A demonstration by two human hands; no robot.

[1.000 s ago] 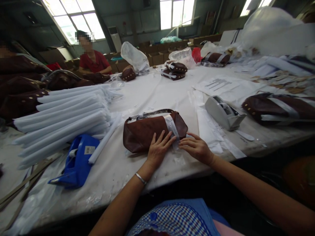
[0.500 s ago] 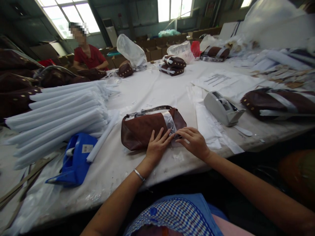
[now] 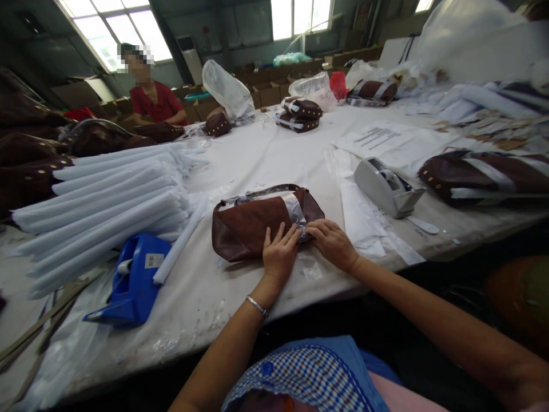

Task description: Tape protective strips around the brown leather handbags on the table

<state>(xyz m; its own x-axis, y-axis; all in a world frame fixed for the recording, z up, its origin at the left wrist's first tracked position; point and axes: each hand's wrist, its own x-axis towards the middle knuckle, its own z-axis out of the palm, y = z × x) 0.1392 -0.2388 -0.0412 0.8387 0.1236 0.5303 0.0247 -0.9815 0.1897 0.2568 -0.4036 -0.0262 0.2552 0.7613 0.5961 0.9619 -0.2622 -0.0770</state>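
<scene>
A brown leather handbag (image 3: 249, 223) lies flat on the white table (image 3: 274, 154) in front of me, with a pale wrapping strip (image 3: 295, 210) round its right part. My left hand (image 3: 279, 253) lies flat on the bag's lower edge, fingers stretched out toward the strip. My right hand (image 3: 331, 243) is curled at the strip's lower end, fingertips pinched on it against the bag.
A blue tape dispenser (image 3: 135, 277) sits at the left front, beside a pile of white rolled tubes (image 3: 107, 194). A grey tape dispenser (image 3: 388, 186) stands to the right, with another wrapped bag (image 3: 480, 177) beyond. A person in red (image 3: 152, 103) sits at the far side among more bags.
My right hand has moved left and closed in on the strip's lower end. My left hand slid slightly right along the bag's edge. The bag has stayed in place.
</scene>
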